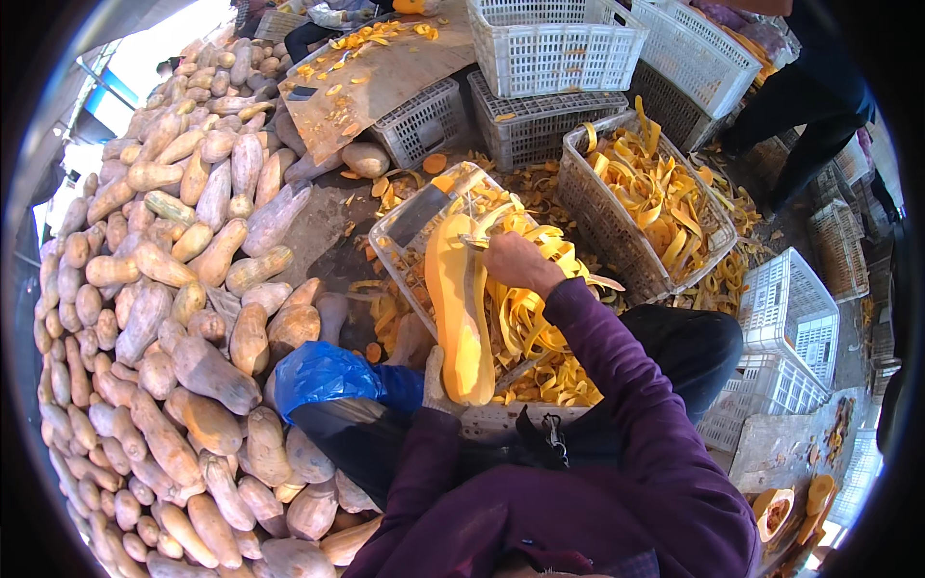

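A long squash, its skin largely peeled to bright orange-yellow, lies lengthwise in front of me over a white plastic crate. My left hand, in a pale glove, holds its near end from the left side. My right hand is bare and closed around a small peeler, which touches the squash near its far end. Much of the peeler is hidden by the fingers. Curled yellow peelings heap up in the crate to the right of the squash.
Unpeeled squashes form a large pile on the left. Another crate of peelings stands at the far right, with stacked white crates behind. A board with scraps lies beyond. A person in dark trousers stands at the right.
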A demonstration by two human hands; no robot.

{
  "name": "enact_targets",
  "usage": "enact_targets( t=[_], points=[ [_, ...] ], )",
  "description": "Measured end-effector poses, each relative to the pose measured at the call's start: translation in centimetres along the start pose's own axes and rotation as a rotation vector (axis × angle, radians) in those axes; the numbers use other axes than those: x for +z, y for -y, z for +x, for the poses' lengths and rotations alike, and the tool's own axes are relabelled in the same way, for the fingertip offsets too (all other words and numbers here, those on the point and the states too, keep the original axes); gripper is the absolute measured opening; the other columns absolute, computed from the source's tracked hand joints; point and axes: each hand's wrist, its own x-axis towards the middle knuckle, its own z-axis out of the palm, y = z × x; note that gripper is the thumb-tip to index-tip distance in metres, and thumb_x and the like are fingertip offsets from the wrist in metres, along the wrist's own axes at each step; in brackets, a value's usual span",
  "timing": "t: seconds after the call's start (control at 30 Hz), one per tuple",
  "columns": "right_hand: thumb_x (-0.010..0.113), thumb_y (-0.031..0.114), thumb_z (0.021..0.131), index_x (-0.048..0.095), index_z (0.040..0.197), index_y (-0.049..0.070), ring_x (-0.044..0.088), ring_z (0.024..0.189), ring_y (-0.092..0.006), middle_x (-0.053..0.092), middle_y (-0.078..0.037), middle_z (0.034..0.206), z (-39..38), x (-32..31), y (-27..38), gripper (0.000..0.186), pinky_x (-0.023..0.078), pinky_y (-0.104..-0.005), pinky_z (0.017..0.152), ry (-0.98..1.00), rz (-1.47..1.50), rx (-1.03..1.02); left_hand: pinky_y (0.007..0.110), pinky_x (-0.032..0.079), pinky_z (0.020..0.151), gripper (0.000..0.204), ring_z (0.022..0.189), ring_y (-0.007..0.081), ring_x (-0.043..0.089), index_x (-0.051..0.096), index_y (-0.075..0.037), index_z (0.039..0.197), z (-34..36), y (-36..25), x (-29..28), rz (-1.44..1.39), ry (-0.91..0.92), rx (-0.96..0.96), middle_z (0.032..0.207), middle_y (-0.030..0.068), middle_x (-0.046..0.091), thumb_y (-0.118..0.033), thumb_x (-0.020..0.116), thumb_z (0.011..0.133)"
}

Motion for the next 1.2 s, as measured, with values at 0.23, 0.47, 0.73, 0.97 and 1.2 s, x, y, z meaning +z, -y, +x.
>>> enact_targets(
  t=[0.23, 0.47, 0.73, 0.97, 1.2],
  points=[
    [0.061, 0.014, 0.091, 0.073, 0.077, -0.001, 0.073, 0.071, -0.0424, 0.071, -0.023, 0.074, -7.9, -0.5, 3.8, 0.024, 0.061, -0.0508, 0.067, -0.079, -0.008, 0.016, 0.045, 0.054, 0.112, 0.058, 0.130, 0.0281, 0.066, 0.052, -0.008, 0.155, 1.8, 0.7, -0.2, 0.159, 0.013, 0.038, 0.146, 0.0113, 0.066, -0.044, 0.059, 0.110],
    [0.060, 0.014, 0.092, 0.067, 0.081, 0.000, 0.070, 0.064, -0.0383, 0.066, -0.019, 0.072, -16.9, 0.6, 7.3, 0.019, 0.057, -0.0484, 0.060, -0.145, -0.006, -0.127, 0.047, 0.055, 0.110, 0.067, 0.129, 0.0321, 0.066, 0.052, -0.009, 0.156, 1.9, 1.4, 1.4, 0.108, 0.126, -0.035, 0.147, 0.0130, 0.066, -0.055, 0.060, 0.107],
    [0.060, 0.023, 0.098, 0.063, 0.092, 0.001, 0.070, 0.069, -0.0428, 0.066, -0.020, 0.072, -24.2, -4.4, 9.1, 0.024, 0.056, -0.0552, 0.062, 0.247, 0.198, -0.103, 0.047, 0.058, 0.104, 0.062, 0.121, 0.0315, 0.070, 0.055, -0.004, 0.150, 3.4, 1.3, 3.1, -0.031, 0.044, -0.065, 0.137, 0.0154, 0.070, -0.047, 0.063, 0.107],
    [0.055, 0.015, 0.104, 0.063, 0.077, -0.001, 0.065, 0.058, -0.0334, 0.062, -0.017, 0.066, 2.0, -5.3, -8.6, 0.033, 0.051, -0.0477, 0.054, 0.067, -0.274, -0.317, 0.050, 0.054, 0.112, 0.067, 0.130, 0.0310, 0.065, 0.053, -0.010, 0.154, 3.2, 1.3, -0.4, 0.180, 0.066, -0.059, 0.147, 0.0130, 0.065, -0.047, 0.071, 0.102],
    [0.063, 0.025, 0.097, 0.071, 0.092, -0.011, 0.073, 0.066, -0.0358, 0.070, -0.027, 0.079, 10.3, -3.3, -7.3, 0.038, 0.056, -0.0474, 0.058, 0.335, 0.266, 0.204, 0.045, 0.057, 0.108, 0.080, 0.127, 0.0295, 0.067, 0.054, -0.006, 0.153, 3.0, 0.2, -4.3, 0.092, -0.068, -0.115, 0.143, 0.0120, 0.067, -0.049, 0.083, 0.092]
  ],
)
